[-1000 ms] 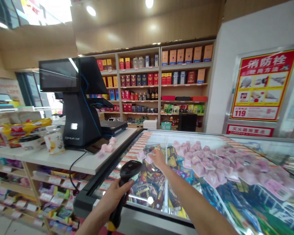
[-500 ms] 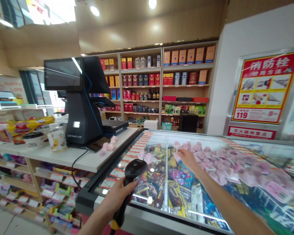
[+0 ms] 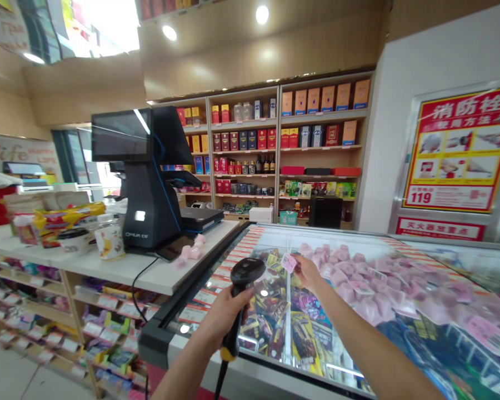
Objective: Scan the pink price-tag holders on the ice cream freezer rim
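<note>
My left hand [image 3: 229, 314] is wrapped round the handle of a black barcode scanner [image 3: 247, 272], its head pointing up and its cord hanging down. Between the fingertips of my right hand [image 3: 309, 273] is a small pink cup-shaped pack [image 3: 289, 262], its barcode label facing me. The pack is a little to the right of the scanner's head, apart from it. Beyond and to the right of my right hand, many similar pink packs [image 3: 373, 286] lie heaped on the glass top of a freezer [image 3: 260, 236]. Wrapped ice creams [image 3: 304, 339] show through the glass.
On the white counter [image 3: 162, 275] at left stand a black checkout terminal [image 3: 150, 203], a paper cup [image 3: 109, 240] and snack packs [image 3: 70, 216]. A few pink packs [image 3: 194, 250] lie near its edge. Shelves of boxed bottles [image 3: 244, 139] line the back wall.
My right hand has moved a little left, and the pink pack now shows its barcode label. The scanner in my left hand has moved up and right. The view has shifted slightly.
</note>
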The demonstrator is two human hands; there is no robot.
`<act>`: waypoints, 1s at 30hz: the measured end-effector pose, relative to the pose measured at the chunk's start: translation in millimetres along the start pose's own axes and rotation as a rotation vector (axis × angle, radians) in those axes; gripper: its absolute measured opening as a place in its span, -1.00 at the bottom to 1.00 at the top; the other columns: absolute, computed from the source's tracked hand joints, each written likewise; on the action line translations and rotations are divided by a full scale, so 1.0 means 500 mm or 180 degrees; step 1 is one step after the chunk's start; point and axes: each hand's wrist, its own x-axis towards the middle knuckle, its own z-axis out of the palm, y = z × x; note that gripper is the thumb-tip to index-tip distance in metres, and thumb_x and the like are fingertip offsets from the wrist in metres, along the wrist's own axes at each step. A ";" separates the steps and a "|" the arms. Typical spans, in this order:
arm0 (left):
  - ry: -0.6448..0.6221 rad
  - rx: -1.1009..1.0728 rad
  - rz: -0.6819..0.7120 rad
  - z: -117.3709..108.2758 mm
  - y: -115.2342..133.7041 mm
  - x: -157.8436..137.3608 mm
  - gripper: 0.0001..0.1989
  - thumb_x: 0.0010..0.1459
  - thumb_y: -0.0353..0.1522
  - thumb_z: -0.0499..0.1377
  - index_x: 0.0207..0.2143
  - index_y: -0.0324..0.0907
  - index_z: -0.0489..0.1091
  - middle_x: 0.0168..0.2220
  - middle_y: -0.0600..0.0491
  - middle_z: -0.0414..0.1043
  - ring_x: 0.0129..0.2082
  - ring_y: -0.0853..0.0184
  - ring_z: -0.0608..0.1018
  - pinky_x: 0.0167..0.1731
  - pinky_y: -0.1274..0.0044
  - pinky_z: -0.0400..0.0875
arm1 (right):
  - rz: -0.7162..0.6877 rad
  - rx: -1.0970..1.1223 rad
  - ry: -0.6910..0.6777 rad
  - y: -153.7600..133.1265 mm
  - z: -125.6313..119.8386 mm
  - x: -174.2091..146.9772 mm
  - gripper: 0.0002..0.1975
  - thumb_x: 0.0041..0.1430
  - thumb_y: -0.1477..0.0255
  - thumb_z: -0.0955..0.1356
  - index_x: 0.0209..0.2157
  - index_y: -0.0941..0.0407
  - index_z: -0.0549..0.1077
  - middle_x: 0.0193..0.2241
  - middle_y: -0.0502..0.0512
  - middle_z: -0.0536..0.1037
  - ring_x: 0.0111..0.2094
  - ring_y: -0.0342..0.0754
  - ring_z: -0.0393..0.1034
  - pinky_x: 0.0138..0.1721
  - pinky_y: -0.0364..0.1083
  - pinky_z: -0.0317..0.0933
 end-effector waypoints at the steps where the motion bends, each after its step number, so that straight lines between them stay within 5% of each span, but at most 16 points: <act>1: 0.0025 -0.0043 0.0080 0.010 0.001 0.011 -0.70 -0.14 -0.17 0.14 -0.62 -0.20 0.17 -0.74 0.21 0.18 -0.72 0.51 0.25 -0.66 0.63 0.11 | -0.0026 0.0002 0.0012 0.001 0.000 0.006 -0.91 -0.18 0.51 0.27 -0.52 0.18 0.37 -0.72 -0.06 0.38 -0.64 -0.21 0.26 -0.61 -0.22 0.11; 8: -0.0192 -0.0338 0.0132 0.072 -0.011 0.050 -0.72 -0.15 -0.19 0.15 -0.57 -0.20 0.16 -0.75 0.23 0.16 -0.75 0.52 0.22 -0.69 0.62 0.10 | -0.0185 0.0058 0.0061 0.005 -0.013 0.050 -0.85 -0.20 0.49 0.27 -0.46 0.17 0.37 -0.68 -0.04 0.40 -0.59 -0.17 0.30 -0.57 -0.20 0.16; 15: -0.0067 -0.0273 0.0078 0.059 -0.015 0.034 -0.72 -0.13 -0.20 0.14 -0.62 -0.21 0.17 -0.75 0.21 0.18 -0.74 0.53 0.23 -0.67 0.64 0.10 | -0.0320 -0.0116 0.0131 0.012 -0.024 0.055 -0.81 -0.17 0.46 0.25 -0.42 0.17 0.38 -0.64 -0.03 0.43 -0.55 -0.15 0.32 -0.51 -0.18 0.18; 20: 0.0211 -0.0125 0.0063 0.022 -0.020 0.038 -0.71 -0.15 -0.18 0.14 -0.63 -0.21 0.18 -0.77 0.21 0.18 -0.75 0.53 0.24 -0.69 0.64 0.11 | -0.1215 -0.1979 0.0448 0.030 -0.002 0.039 -0.74 -0.11 0.45 0.20 -0.36 0.17 0.43 -0.45 0.06 0.50 -0.36 -0.06 0.36 -0.33 -0.11 0.19; 24: 0.0431 -0.0234 -0.0047 -0.014 -0.030 0.036 -0.69 -0.19 -0.16 0.17 -0.62 -0.20 0.17 -0.77 0.21 0.19 -0.75 0.51 0.25 -0.70 0.63 0.14 | -0.1865 -0.3460 0.0283 0.073 0.051 0.020 -0.74 -0.10 0.52 0.21 -0.35 0.18 0.45 -0.32 0.14 0.49 -0.22 -0.03 0.31 -0.13 -0.09 0.08; 30: 0.0606 -0.0356 -0.0015 -0.021 -0.033 0.023 -0.69 -0.21 -0.17 0.19 -0.60 -0.20 0.18 -0.75 0.21 0.22 -0.74 0.53 0.26 -0.70 0.65 0.15 | -0.2047 -0.3854 0.0186 0.147 0.161 0.005 -0.67 -0.04 0.53 0.18 -0.22 0.20 0.41 -0.25 0.18 0.44 -0.16 -0.03 0.24 -0.09 -0.09 0.02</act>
